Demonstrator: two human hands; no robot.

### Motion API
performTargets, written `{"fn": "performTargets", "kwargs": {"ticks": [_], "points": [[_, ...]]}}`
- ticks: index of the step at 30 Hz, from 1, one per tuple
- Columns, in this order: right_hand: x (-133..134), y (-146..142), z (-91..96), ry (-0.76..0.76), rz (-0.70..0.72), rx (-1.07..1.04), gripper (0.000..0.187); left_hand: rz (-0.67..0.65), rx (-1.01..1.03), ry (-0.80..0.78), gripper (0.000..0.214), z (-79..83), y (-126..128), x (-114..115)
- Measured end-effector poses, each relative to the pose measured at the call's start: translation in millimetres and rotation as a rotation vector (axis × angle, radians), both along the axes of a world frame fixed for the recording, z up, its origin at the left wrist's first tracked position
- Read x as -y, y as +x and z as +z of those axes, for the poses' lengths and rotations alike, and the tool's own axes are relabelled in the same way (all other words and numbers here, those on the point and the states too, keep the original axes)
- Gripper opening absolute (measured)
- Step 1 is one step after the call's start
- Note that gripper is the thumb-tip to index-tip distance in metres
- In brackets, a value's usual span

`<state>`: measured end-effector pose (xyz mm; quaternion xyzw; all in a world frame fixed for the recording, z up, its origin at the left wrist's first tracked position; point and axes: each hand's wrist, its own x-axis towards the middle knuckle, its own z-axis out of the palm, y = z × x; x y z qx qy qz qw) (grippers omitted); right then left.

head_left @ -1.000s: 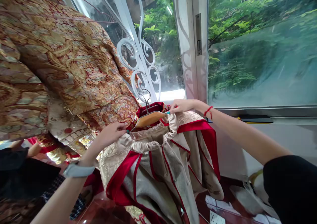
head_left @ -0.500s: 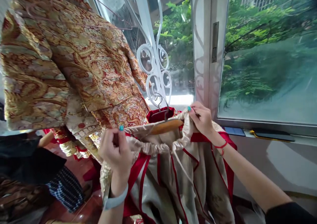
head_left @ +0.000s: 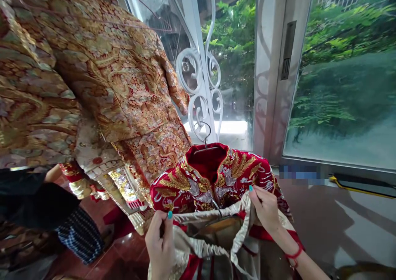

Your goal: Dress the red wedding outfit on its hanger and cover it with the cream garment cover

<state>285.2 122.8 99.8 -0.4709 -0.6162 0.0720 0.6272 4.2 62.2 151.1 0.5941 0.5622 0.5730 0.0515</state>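
Observation:
My left hand (head_left: 161, 239) pinches the left end of a skirt's cream gathered waistband, thumb on top. The right end is pinched in my right hand (head_left: 266, 209). Between them the skirt (head_left: 206, 247), cream with red trim, hangs with its waist held open. A wooden hanger (head_left: 218, 226) shows inside the opening, its metal hook rising in front. Just beyond hangs a red jacket (head_left: 238, 164) with gold and silver embroidery, on another hanger whose hook (head_left: 206, 133) stands above the collar. The skirt's lower part is out of frame.
A large gold brocade jacket (head_left: 114, 73) hangs at the left. White scrolled ironwork (head_left: 201, 69) rises before the window (head_left: 343, 90). A black, yellow-edged flat object (head_left: 361, 184) lies on the sill. A person in dark clothes (head_left: 34, 201) is at the lower left.
Both hands have come down in view with the skirt and its wooden hanger, still gripping the waistband. The red jacket behind, mostly covered before, now shows its collar, shoulders and chest.

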Motion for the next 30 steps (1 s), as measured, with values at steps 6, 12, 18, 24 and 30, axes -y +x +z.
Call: {"fn": "performTargets", "kwargs": {"ticks": [6,12,18,24,30], "points": [[6.4,6.8,50.2,0.046,0.021,-0.014,0.047,-0.013,0.037,0.081,0.021,41.6,1.2,-4.1],[21.8,4.9,86.1,0.002,-0.096,-0.271,0.046,-0.172,-0.122,0.031,0.022,61.5,-6.7,5.4],[41.6,-0.4,76.4,-0.174,0.003,-0.492,0.049,-0.445,0.019,-0.443,0.041,16.1,12.6,37.4],[60.7,-11.0,52.7,-0.248,0.011,-0.587,0.048,-0.760,0.100,-0.537,0.073,-34.4,24.4,71.9],[75.6,20.3,44.2,-0.175,0.061,-0.226,0.047,-0.563,0.313,-0.483,0.064,-42.5,32.9,63.9]]}}
